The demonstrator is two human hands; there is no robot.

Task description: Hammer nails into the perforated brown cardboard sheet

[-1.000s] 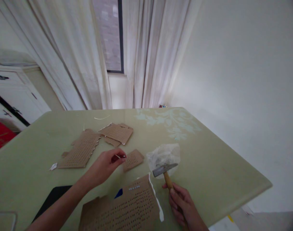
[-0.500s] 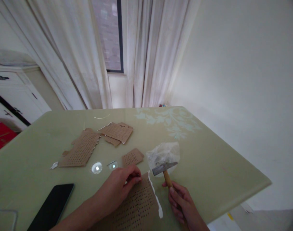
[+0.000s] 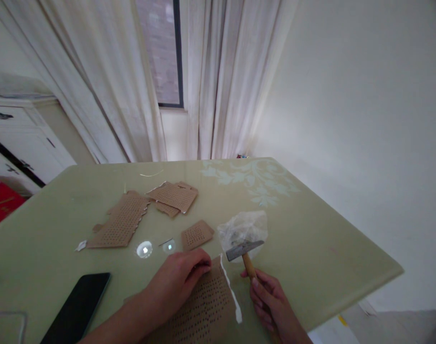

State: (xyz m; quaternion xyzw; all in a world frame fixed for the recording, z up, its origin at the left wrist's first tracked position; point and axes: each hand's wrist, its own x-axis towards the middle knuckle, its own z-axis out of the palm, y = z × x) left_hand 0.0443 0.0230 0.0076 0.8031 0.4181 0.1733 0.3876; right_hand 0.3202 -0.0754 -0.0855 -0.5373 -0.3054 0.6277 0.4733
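My right hand (image 3: 270, 298) is wrapped round the wooden handle of a small hammer (image 3: 245, 252), its metal head raised just right of a piece of brown cardboard (image 3: 207, 306). Rows of small dark holes cover that cardboard, and a torn white strip runs down its right edge. Over the cardboard's upper part, my left hand (image 3: 180, 277) is closed with thumb and fingers pinched together. Whatever is between those fingertips is hidden. Under the hammer head lies a crumpled clear plastic bag (image 3: 245, 227) with small dark things inside.
Several other punched cardboard pieces (image 3: 119, 222) lie further back on the green table (image 3: 318, 248). A smaller piece (image 3: 196, 234) sits beyond my left hand, near a thin needle-like stick (image 3: 165, 242). At the left is a black phone (image 3: 78, 306); a white wall (image 3: 365, 119) rises at the right.
The left hand has shifted very slightly down over the cardboard. The hammer stays at nearly the same spot.
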